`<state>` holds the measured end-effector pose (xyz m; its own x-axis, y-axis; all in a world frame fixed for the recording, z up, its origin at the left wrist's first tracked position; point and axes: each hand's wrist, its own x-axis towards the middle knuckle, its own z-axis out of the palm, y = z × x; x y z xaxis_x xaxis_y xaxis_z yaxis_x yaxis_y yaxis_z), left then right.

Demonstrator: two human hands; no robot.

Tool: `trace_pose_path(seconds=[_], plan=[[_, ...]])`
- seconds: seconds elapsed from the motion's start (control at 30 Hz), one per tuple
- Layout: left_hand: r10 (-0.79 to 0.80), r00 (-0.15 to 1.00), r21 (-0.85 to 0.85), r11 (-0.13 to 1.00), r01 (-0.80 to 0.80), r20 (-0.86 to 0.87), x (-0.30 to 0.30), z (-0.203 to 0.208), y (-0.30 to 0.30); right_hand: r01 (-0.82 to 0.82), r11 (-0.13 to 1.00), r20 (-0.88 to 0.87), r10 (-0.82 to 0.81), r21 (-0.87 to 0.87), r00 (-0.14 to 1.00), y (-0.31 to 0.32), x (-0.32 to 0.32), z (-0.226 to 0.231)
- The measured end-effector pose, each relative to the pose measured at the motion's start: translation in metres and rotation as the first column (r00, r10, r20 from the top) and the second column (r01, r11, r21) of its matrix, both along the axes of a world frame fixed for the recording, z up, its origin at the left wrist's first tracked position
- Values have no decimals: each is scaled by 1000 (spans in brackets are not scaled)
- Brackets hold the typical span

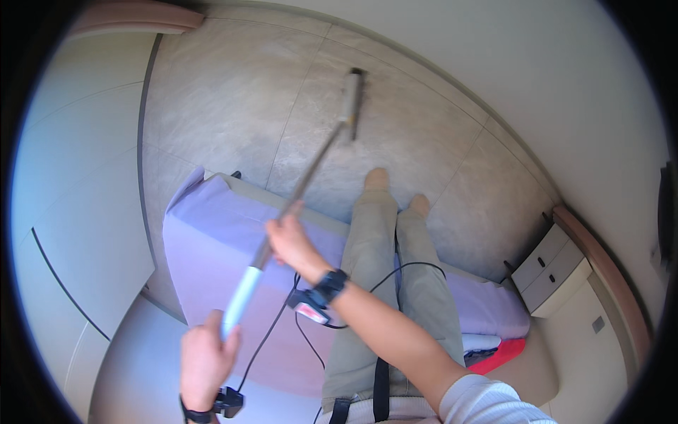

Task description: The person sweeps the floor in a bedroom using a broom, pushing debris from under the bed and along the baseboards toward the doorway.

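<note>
Two bare hands grip a long-handled mop [300,191] over a lavender-sheeted bed [212,247].

The left hand [205,364] is clenched round the pale-blue, smooth end of the handle, near the bed's near edge; the right hand [293,240] grasps the thin grey metal shaft higher up, above the bed's far edge, a black watch on its wrist [330,286]; the shaft runs slantwise beyond the bed to a flat, narrow mop head [352,102] resting on large, matt grey-beige floor tiles [233,99]; the person's khaki-trousered legs [395,283] stretch across the bed, bare feet past its far edge; a thin black cable [272,336] curls over the sheet; a white two-drawer cabinet [551,268] stands right of the bed.
</note>
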<state>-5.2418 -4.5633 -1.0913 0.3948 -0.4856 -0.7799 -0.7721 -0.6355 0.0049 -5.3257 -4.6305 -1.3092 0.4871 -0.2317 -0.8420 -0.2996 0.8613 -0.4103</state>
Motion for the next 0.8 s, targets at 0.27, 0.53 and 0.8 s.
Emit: trace_pose_path(seconds=[0.27, 0.53, 0.8], plan=[[23, 831, -50, 997, -61, -556, -99, -115, -1, 145, 989, -495, -144, -37, 857, 4, -199, -56], [-120, 890, -215, 976, 26, -439, -127, -184, -67, 360, 924, -329, -302, 128, 895, -20, -237, -154], [62, 997, -67, 996, -65, -46, 11, -76, -40, -8, 1000, -48, 8, -2, 999, -11, -20, -121]])
